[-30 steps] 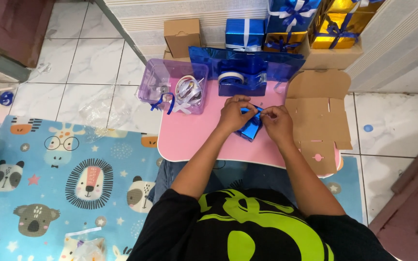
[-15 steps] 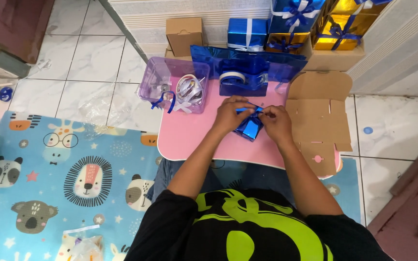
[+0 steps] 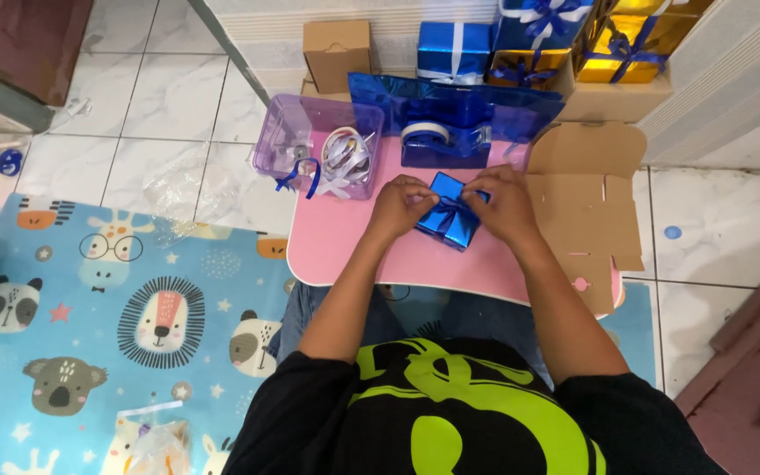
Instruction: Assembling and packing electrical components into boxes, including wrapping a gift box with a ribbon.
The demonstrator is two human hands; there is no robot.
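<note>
The small blue box point(image 3: 447, 220) is pinched by both the left hand point(image 3: 402, 204) and right hand point(image 3: 501, 204); its ribbon point(image 3: 447, 209) could be loosened if tension is lost.

Small pink table point(image 3: 354, 251) on a tiled floor, surrounded by wrapping supplies and a child's play mat.

On the far side of the table sits a clear purple tub point(image 3: 288, 141) holding coiled ribbon point(image 3: 345, 157), with a blue tape dispenser point(image 3: 444, 141) to its right. A flattened cardboard box point(image 3: 587, 198) lies at the right edge. Against the far wall stand a small brown box point(image 3: 336, 51) and wrapped blue point(image 3: 452, 48) and gold gifts point(image 3: 631, 40). An animal-print mat point(image 3: 90, 325) covers the floor at near left.
</note>
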